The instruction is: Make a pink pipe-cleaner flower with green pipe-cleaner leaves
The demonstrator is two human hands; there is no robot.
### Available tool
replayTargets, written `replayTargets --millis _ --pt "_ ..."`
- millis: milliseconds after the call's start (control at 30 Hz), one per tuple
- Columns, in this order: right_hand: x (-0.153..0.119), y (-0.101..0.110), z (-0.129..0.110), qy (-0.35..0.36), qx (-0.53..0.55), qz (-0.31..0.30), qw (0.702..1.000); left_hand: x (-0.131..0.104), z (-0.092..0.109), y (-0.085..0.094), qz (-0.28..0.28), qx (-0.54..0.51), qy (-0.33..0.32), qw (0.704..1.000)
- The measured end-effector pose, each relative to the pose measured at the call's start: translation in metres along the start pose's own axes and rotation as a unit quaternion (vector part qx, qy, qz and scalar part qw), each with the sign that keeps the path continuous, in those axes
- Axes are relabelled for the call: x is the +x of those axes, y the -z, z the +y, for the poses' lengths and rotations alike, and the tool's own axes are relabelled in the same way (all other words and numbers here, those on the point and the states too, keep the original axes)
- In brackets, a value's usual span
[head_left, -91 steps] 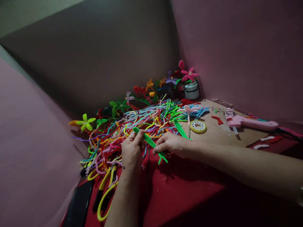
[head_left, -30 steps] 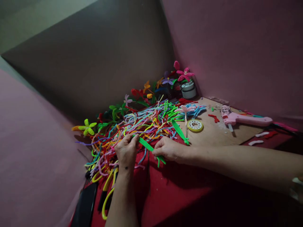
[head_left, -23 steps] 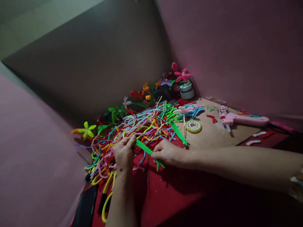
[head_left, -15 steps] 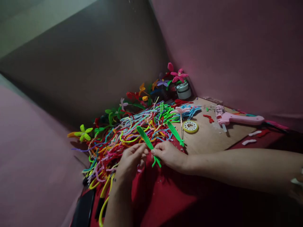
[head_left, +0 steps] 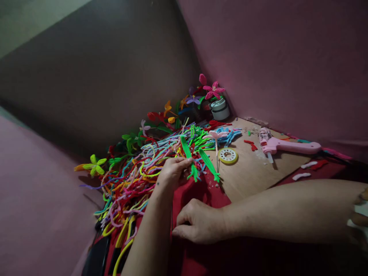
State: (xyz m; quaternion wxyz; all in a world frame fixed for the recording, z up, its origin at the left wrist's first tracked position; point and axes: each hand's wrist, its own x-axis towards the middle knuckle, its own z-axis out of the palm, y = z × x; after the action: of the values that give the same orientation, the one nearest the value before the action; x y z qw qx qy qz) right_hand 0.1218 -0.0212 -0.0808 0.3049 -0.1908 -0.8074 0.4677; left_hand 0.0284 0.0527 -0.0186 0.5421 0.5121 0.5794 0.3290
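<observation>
Red cloth (head_left: 188, 190) fronts a heap of multicoloured fuzzy pipe cleaners (head_left: 149, 161). Right hand (head_left: 201, 222) has released the slender green pipe-cleaner leaf (head_left: 185, 147); left hand (head_left: 174, 172) alone supports it, fingers pinching, beside a matching leaf (head_left: 208, 161). Right fingers curl low, contents unclear.

We see a bright green leaf shape (head_left: 185, 146), a pale pink flower (head_left: 216, 135), a pink glue gun (head_left: 293, 146) (its head (head_left: 265, 135) marked black), and deep red cloth (head_left: 185, 194).
</observation>
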Motion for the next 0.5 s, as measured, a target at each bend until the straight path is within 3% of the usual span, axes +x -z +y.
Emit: replayTargets --millis 67,133,200,333,500 --pt "0.0 0.001 0.001 0.019 -0.035 -0.011 0.999 0.011 -0.004 -0.013 0.007 0.059 0.007 0.998" --pt "0.001 0.003 0.001 0.025 -0.057 -0.021 0.998 0.017 -0.007 -0.018 0.056 0.125 -0.007 0.991" --pt "0.002 0.004 0.003 0.022 -0.071 -0.025 0.997 0.017 -0.01 -0.015 0.092 0.153 -0.029 0.984" --pt "0.003 0.002 0.007 0.035 -0.085 -0.024 0.995 0.008 -0.016 -0.001 0.095 0.14 -0.069 0.983" --pt "-0.001 0.003 -0.005 0.093 -0.098 -0.014 0.991 0.004 -0.038 0.003 0.158 0.173 -0.135 0.963"
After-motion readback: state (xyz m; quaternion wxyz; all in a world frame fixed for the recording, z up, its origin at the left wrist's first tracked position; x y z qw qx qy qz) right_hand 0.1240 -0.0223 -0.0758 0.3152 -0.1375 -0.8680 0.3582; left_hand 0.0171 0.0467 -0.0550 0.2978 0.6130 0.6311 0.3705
